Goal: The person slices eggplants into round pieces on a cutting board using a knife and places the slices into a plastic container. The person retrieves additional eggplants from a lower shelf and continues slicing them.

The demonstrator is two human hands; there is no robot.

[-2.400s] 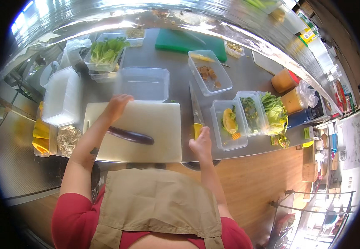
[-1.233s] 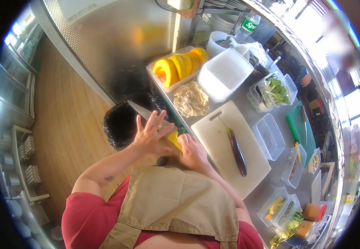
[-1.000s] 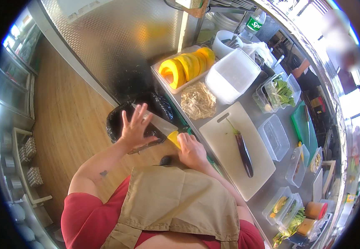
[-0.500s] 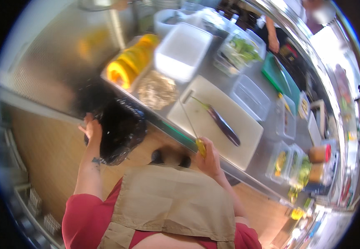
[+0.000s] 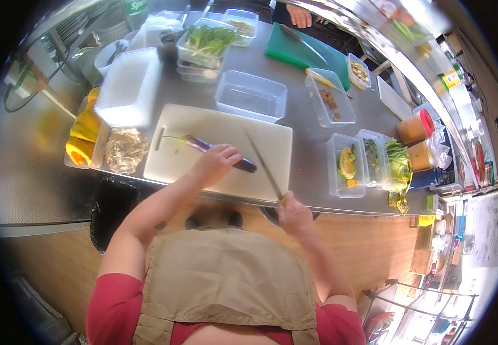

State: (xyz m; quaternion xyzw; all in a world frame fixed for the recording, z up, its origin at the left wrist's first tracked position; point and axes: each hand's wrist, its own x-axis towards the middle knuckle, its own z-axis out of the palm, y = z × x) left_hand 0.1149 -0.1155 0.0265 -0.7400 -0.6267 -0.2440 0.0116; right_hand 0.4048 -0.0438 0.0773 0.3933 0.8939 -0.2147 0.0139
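A dark purple eggplant [image 5: 246, 165] with a thin green stem lies on the white cutting board [image 5: 165, 164], its stem end to the left. My left hand [image 5: 215, 165] rests over its middle, fingers closed around it, and hides part of it. In my right hand [image 5: 295, 214], at the board's front right corner, is a kitchen knife [image 5: 262, 162] gripped by its yellow handle. The blade slants up and left across the board, just right of the eggplant's rounded end and apart from it.
Behind the board stands a clear plastic container [image 5: 252, 96]. Left are a white tub [image 5: 128, 86], cut yellow squash [image 5: 84, 136] and a crumpled clear bag [image 5: 126, 150]. Containers of vegetables [image 5: 346, 167] stand right. A green board [image 5: 306, 49] with a knife lies beyond, near another person's hand [image 5: 299, 16].
My left hand has come from above the black bin bag at the left onto the eggplant. The knife has moved from the board's left part to the eggplant's right. My view has turned.
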